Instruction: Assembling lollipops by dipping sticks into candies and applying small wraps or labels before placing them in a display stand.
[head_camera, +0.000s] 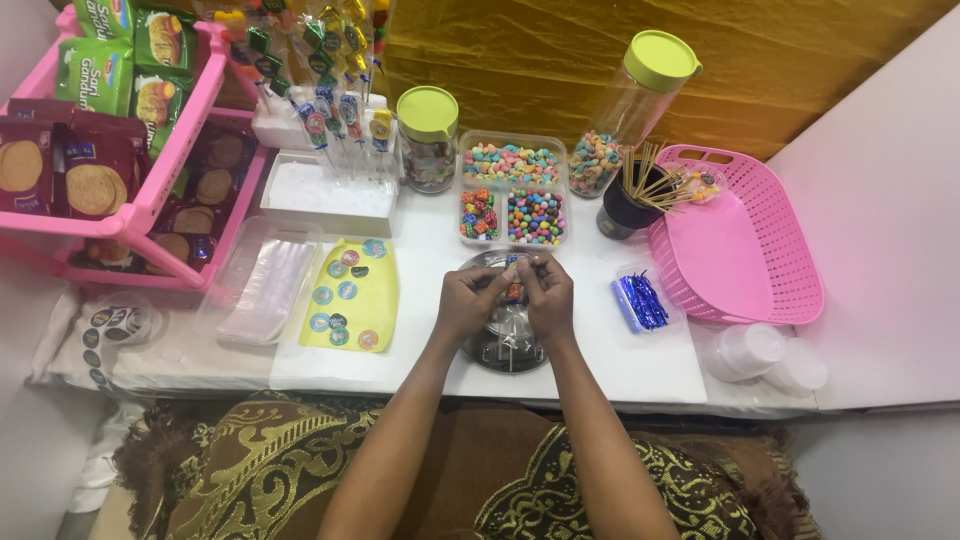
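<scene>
Hands meet over a round dark plate (505, 345) at the table's (600, 350) front edge: left hand (468, 300) and right hand (548, 298) both pinch a small candy skewer (514, 292), fingertips closed on it, its thin stick pointing down toward the plate. Just behind stands a clear divided tray (513, 190) of coloured candies. A yellow sticker sheet (352, 295) lies to the left; a pink basket (735, 240) sits to the right.
</scene>
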